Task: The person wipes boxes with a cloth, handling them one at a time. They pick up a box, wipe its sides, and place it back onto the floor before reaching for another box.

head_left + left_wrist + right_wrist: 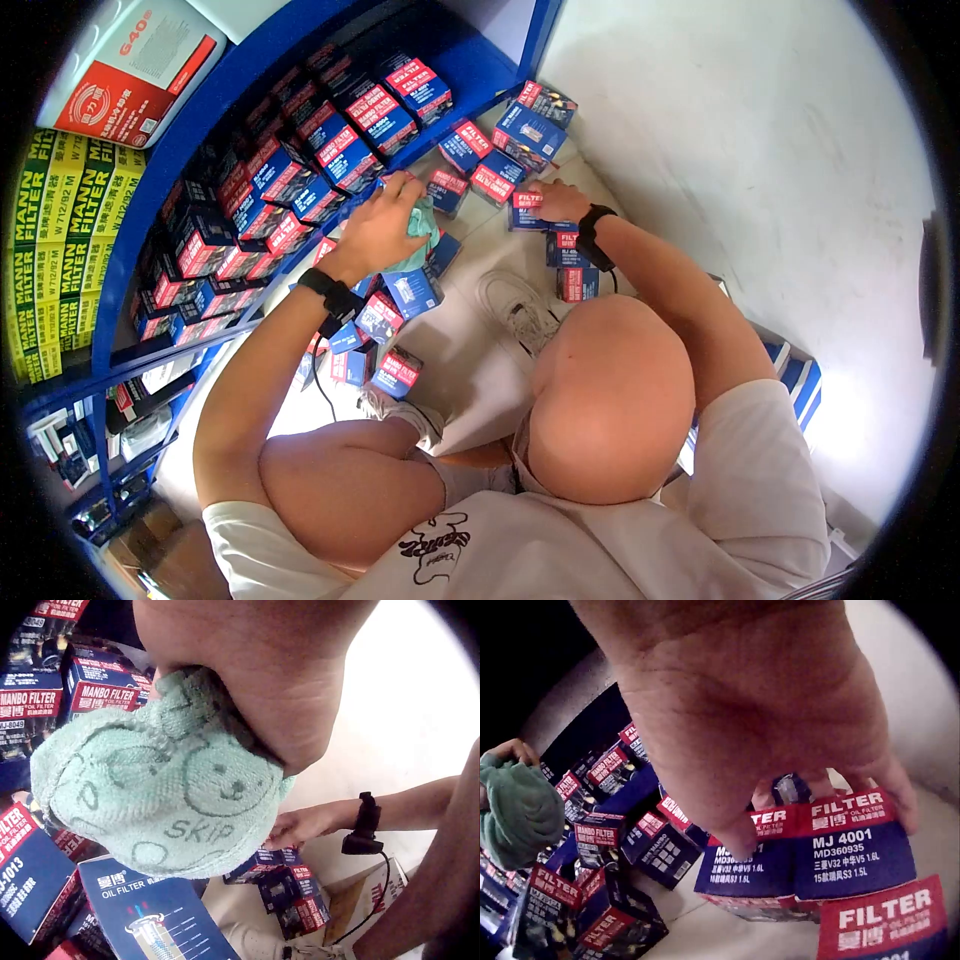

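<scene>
My left hand (385, 228) grips a light green terry cloth (165, 780) printed with a bear face and the word SKIP. It is at the front edge of the blue shelf, beside the stacked filter boxes. My right hand (562, 203) reaches down to the floor and grips blue and red oil filter boxes (851, 851) marked MJ 4001, two of them side by side under the palm. The thumb lies over the left one, and fingers show behind them. Another filter box (885, 919) sits in front of this pair.
Rows of filter boxes (345, 160) fill the blue shelf (470, 60). More boxes (410, 292) lie on the floor around the shoes (515, 310). A white jug (140, 75) and yellow MANN FILTER boxes (65, 230) stand on the left. A white wall (760, 150) rises on the right.
</scene>
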Tool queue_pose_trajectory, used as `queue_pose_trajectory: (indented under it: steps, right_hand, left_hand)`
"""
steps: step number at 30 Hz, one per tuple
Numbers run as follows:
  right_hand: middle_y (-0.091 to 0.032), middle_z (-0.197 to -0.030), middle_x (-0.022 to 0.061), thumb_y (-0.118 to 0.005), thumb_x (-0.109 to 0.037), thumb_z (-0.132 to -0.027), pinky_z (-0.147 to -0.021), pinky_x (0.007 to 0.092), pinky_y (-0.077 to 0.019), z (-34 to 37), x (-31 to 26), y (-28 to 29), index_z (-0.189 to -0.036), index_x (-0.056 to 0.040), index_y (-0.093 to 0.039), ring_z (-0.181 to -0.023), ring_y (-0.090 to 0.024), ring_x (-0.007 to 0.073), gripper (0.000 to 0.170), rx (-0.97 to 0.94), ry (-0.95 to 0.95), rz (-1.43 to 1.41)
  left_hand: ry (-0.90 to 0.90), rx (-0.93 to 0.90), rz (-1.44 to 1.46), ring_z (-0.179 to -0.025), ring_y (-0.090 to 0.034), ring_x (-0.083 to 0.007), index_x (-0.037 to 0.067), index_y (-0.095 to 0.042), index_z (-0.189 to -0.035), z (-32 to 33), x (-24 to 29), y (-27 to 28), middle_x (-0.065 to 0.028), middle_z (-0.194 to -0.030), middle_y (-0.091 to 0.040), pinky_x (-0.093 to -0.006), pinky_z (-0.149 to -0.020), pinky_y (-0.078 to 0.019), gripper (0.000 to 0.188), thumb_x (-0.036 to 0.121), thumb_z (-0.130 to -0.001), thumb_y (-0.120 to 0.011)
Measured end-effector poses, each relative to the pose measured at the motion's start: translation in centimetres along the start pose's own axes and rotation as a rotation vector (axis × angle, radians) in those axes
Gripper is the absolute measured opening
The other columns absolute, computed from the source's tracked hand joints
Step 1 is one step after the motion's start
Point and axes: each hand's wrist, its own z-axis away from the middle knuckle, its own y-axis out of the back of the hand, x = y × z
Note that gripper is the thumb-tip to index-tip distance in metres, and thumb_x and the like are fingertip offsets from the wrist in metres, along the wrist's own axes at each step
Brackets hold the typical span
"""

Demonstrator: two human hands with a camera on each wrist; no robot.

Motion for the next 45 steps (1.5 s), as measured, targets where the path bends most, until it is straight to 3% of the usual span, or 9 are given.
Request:
queue_pose_trajectory:
  steps: [6, 10, 13, 15, 26, 32, 38, 41, 45]
  right_hand:
    - [-0.070, -0.113, 0.0234, -0.060, -0.042, -0.086, -0.092, 0.0485, -0.0529, -5.2, 1.8, -4.0, -0.108, -0.0023, -0.071, -0.104, -0.067, 0.0406, 0.047, 0.068, 0.385, -0.314]
    - [-0.071, -0.107, 0.0244, -0.062, -0.039, -0.084, -0.090, 0.0478, -0.0542, -4.4, 1.9, -2.8, -0.101, 0.0001, -0.072, -0.098, -0.068, 0.0419, 0.044, 0.161, 0.385, -0.276]
    - [-0.072, -0.105, 0.0244, -0.065, -0.033, -0.080, -0.088, 0.0473, -0.0551, -2.6, 1.7, -2.1, -0.098, 0.0019, -0.073, -0.098, -0.069, 0.0422, 0.040, 0.119, 0.092, -0.047]
    - [-0.072, -0.104, 0.0238, -0.066, -0.030, -0.078, -0.087, 0.0469, -0.0555, 0.0, 1.1, -1.0, -0.098, 0.0013, -0.075, -0.098, -0.069, 0.0413, 0.038, -0.150, -0.043, 0.002]
    - [-0.072, -0.102, 0.0240, -0.065, -0.028, -0.078, -0.085, 0.0472, -0.0567, 3.1, -0.9, -0.7, -0.095, -0.0041, -0.077, -0.097, -0.071, 0.0383, 0.031, -0.183, 0.082, 0.167]
    - [-0.071, -0.099, 0.0291, -0.068, -0.036, -0.073, -0.085, 0.0456, -0.0567, 1.6, -0.2, 0.7, -0.089, 0.0071, -0.072, -0.096, -0.071, 0.0387, 0.046, -0.116, 0.078, 0.146]
    - [-0.070, -0.103, 0.0305, -0.075, -0.039, -0.065, -0.085, 0.0456, -0.0568, 3.7, -4.1, 7.4, -0.095, 0.0119, -0.067, -0.096, -0.070, 0.0401, 0.060, -0.021, 0.213, 0.210]
    - [-0.070, -0.106, 0.0275, -0.078, -0.041, -0.064, -0.083, 0.0452, -0.0563, 5.2, -7.8, 11.8, -0.106, 0.0100, -0.066, -0.095, -0.070, 0.0395, 0.067, -0.202, 0.172, 0.184]
    - [-0.072, -0.084, 0.0245, -0.074, -0.037, -0.070, -0.069, 0.0447, -0.0559, 5.8, -11.0, 14.1, -0.086, 0.0043, -0.073, -0.075, -0.071, 0.0359, 0.045, -0.143, 0.283, 0.063]
  left_hand:
    - [-0.025, 0.043, -0.015, -0.109, -0.059, -0.0421, 0.005, -0.051, -0.120, 0.3, 0.0, 0.1, -0.0183, -0.121, -0.051, -0.0489, -0.089, -0.0535, 0.054, 0.018, -0.075, -0.077]
    - [-0.043, 0.062, -0.004, -0.110, -0.058, -0.0414, 0.005, -0.051, -0.119, 0.4, 0.0, 0.4, -0.0182, -0.120, -0.051, -0.0483, -0.090, -0.0533, 0.054, 0.018, -0.074, -0.078]
    - [-0.025, 0.048, -0.008, -0.111, -0.058, -0.0412, 0.005, -0.051, -0.119, 0.4, 0.1, 0.6, -0.0181, -0.121, -0.051, -0.0479, -0.090, -0.0532, 0.055, 0.019, -0.074, -0.078]
    - [-0.026, 0.054, -0.019, -0.111, -0.059, -0.0411, 0.004, -0.051, -0.120, 0.5, 0.0, 0.5, -0.0182, -0.121, -0.051, -0.0477, -0.091, -0.0531, 0.055, 0.019, -0.074, -0.079]
    - [0.000, 0.047, -0.016, -0.113, -0.058, -0.0412, 0.004, -0.050, -0.123, 1.1, 0.1, 1.2, -0.0185, -0.124, -0.051, -0.0471, -0.094, -0.0517, 0.058, 0.019, -0.075, -0.078]
    - [0.048, 0.017, -0.028, -0.115, -0.058, -0.0419, 0.005, -0.050, -0.126, 1.6, -0.1, 2.2, -0.0198, -0.126, -0.050, -0.0475, -0.095, -0.0515, 0.059, 0.020, -0.076, -0.077]
    - [0.006, 0.131, -0.019, -0.116, -0.057, -0.0418, 0.007, -0.051, -0.125, 2.4, -1.1, 2.4, -0.0193, -0.127, -0.051, -0.0485, -0.094, -0.0520, 0.057, 0.021, -0.077, -0.076]
    - [0.014, 0.156, -0.014, -0.115, -0.058, -0.0417, 0.007, -0.052, -0.123, 2.9, -1.2, 3.1, -0.0185, -0.126, -0.052, -0.0485, -0.094, -0.0520, 0.053, 0.022, -0.077, -0.075]
    - [-0.015, 0.210, -0.033, -0.112, -0.059, -0.0423, 0.005, -0.052, -0.122, 3.9, -2.1, 2.9, -0.0183, -0.126, -0.053, -0.0491, -0.095, -0.0510, 0.054, 0.023, -0.077, -0.076]
